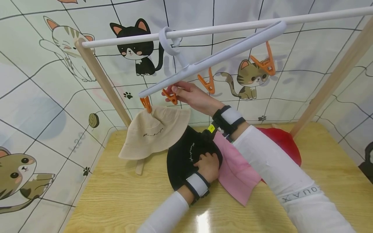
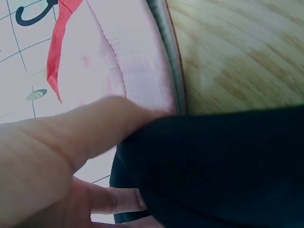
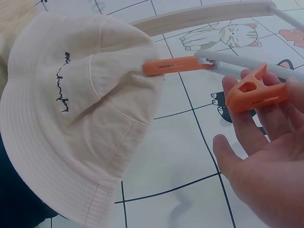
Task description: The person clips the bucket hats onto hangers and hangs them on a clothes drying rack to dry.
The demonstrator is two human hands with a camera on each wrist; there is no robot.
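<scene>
My right hand point(image 1: 195, 96) is raised under the white hanger point(image 1: 215, 59), pinching one of its orange clips point(image 3: 256, 96) between thumb and fingers. Left of it, a beige bucket hat point(image 1: 155, 132) with dark script hangs tilted from another orange clip point(image 3: 173, 65) at the hanger's low end. Lower down, my left hand point(image 1: 208, 165) grips a black bucket hat point(image 1: 179, 161). In the left wrist view the thumb lies on one side of the black fabric, with fingers on the other.
A pink hat point(image 1: 236, 168) and a red hat point(image 1: 281, 142) lie on the wooden table point(image 1: 102, 200) to the right. The hanger hooks over a white rail point(image 1: 221, 29) between wooden posts point(image 1: 102, 81). Two more orange clips point(image 1: 207, 81) dangle from its right part. Cat-patterned wall behind.
</scene>
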